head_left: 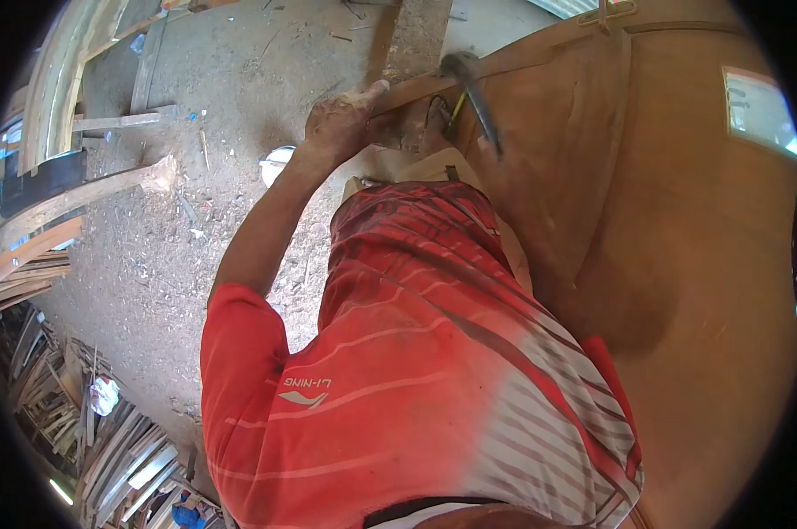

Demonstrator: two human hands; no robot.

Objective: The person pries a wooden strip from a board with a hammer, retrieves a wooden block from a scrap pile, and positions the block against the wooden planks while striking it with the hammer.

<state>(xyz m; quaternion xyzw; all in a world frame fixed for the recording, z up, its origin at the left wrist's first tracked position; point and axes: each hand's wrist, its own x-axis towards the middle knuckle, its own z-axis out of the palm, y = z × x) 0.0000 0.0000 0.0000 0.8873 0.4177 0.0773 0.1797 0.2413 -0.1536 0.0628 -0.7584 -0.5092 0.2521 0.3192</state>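
Left hand point(341, 119) is out ahead of the body, fingers spread and pressed flat on the far-left end of a wooden strip point(504, 57). It pins the strip, it doesn't grip it. A small dark wood block point(411, 123) sits just right of that hand, touching the strip.

Right hand point(491, 163) is mostly hidden behind the red shirt point(398, 353). What shows looks closed round the handle of a hammer point(471, 88). Hammer head is up at the far end, hovering just above the strip and block, handle slanting back toward the body. A thin yellow thing sits just left of the handle; can't tell what it is.

Strip runs along the far edge of a big brown wooden panel point(681, 264), which fills the right half of the view. Dusty floor point(222, 229) is on the left, with a small white round object point(276, 163), loose planks point(89, 189) and stacked offcuts point(107, 441) at near left.

My read: nailing or tapping the strip onto the panel edge, mid-swing or lined up for a blow. No nail visible, too small or hidden. Next move calls for the left hand holding the strip dead steady with fingers clear of the strike point, and the hammer coming down square, not glancing off the strip's edge.
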